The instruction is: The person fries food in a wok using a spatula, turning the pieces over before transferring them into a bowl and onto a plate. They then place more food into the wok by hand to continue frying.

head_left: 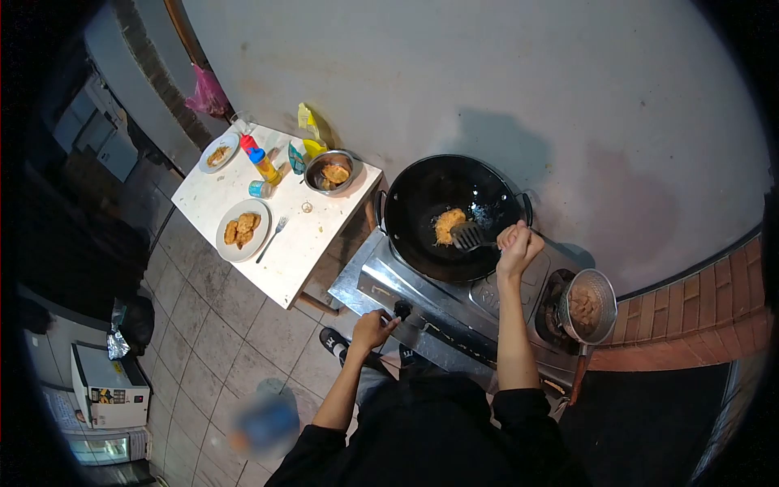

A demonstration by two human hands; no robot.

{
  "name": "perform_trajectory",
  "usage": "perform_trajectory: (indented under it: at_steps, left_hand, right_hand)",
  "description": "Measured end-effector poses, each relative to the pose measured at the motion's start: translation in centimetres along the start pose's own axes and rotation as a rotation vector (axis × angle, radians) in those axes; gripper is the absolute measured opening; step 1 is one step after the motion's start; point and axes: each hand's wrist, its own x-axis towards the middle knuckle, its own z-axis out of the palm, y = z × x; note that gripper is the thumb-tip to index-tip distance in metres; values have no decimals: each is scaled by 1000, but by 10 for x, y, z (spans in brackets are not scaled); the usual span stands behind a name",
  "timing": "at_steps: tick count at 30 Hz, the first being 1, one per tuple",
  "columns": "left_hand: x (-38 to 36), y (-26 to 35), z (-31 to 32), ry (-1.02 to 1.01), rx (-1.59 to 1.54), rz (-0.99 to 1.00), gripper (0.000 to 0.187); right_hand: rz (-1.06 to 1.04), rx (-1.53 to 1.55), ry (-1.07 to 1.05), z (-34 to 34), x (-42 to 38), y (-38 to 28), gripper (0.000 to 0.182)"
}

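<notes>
My right hand (519, 247) is closed round the handle of a slotted spatula (467, 236), whose blade touches the edge of a golden piece of food (449, 225) in the black wok (422, 195). The wok rests on the steel stove (389, 280). My left hand (374, 330) is at the stove's front, its fingertips beside a black knob (402, 309); whether they grip anything is too small to tell.
To the left, a white table (284, 260) bears a plate of fried pieces (242, 230), a fork (272, 240), bottles and a metal bowl (329, 172). A strainer with food (586, 307) sits on the right burner. Brick edging (690, 312) lies beyond.
</notes>
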Motion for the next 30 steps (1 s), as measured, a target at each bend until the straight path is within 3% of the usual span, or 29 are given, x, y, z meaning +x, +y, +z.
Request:
perform_trajectory:
  at_steps: [5,7,8,12,15,20,25,28,30]
  left_hand:
    - [0,2,-20,65,-81,84,40]
    - [4,7,-31,98,-108,135,36]
    - [5,15,-40,164,-148,128,33]
    - [32,28,-65,368,-342,298,23]
    - [47,68,-99,473,-330,168,23]
    - [86,83,-124,649,-301,414,24]
    - [91,93,-140,593,-327,374,24]
    - [94,90,-142,592,-320,371,24]
    - [95,87,-144,615,-275,407,24]
  right_hand:
    - [-39,-58,-82,-3,-1,1,40]
    - [-149,-330,-134,-6,1,-3,40]
    - [-229,-522,-263,-15,11,-6,38]
    - [-204,-641,-370,-2,21,-17,36]
    - [-222,-611,-358,8,25,-6,36]
    - [-169,-589,-279,3,36,19,36]
    - [106,-257,-306,6,35,18,43]
    - [86,-202,-197,7,34,20,45]
    - [71,-212,-249,8,31,19,45]
